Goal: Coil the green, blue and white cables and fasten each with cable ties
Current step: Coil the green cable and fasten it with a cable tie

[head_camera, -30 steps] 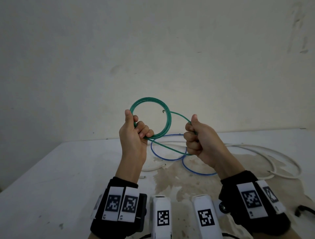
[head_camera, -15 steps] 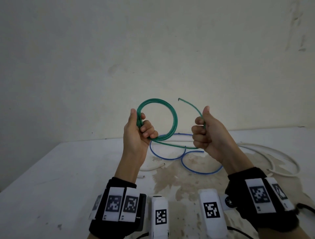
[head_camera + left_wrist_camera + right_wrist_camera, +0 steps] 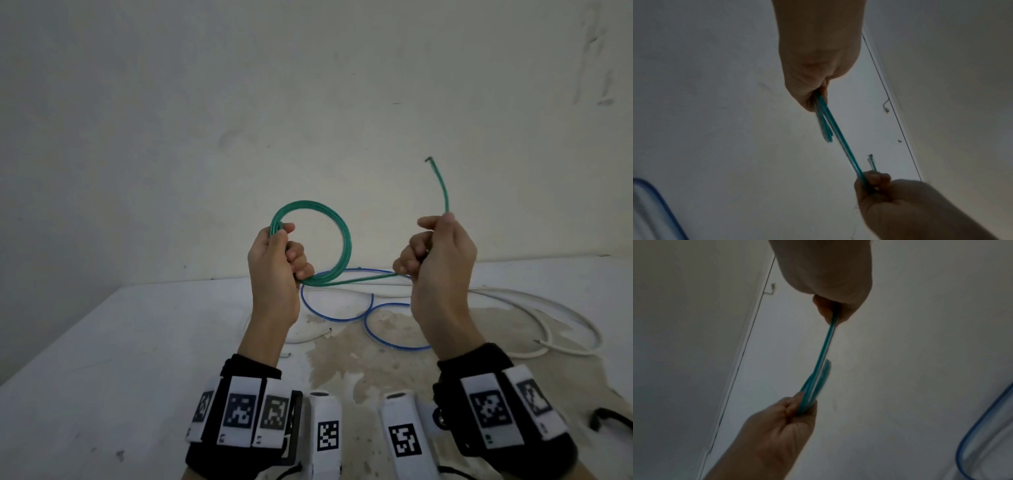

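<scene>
My left hand (image 3: 286, 253) grips the green cable (image 3: 346, 240) where its round coil of several turns gathers, held up in front of the wall. A straight run of the same cable leads right into my right hand (image 3: 431, 246), which is curled round it; the free end (image 3: 442, 185) sticks up above that fist. In the left wrist view the green cable (image 3: 838, 134) stretches from my left hand (image 3: 816, 91) to the right hand (image 3: 875, 183). The right wrist view has the green cable (image 3: 824, 353) between right hand (image 3: 834, 309) and left hand (image 3: 799, 405). The blue cable (image 3: 342, 317) and white cable (image 3: 548, 315) lie loose on the table.
The white table (image 3: 137, 342) has a brownish stain (image 3: 376, 353) in the middle. A plain wall (image 3: 308, 102) stands right behind it. A dark object (image 3: 609, 416) lies at the table's right front edge.
My right hand has moved right and up, away from the coil, drawing out a straight run of green cable. The free end now stands upright above the fist. The left hand kept its grip.
</scene>
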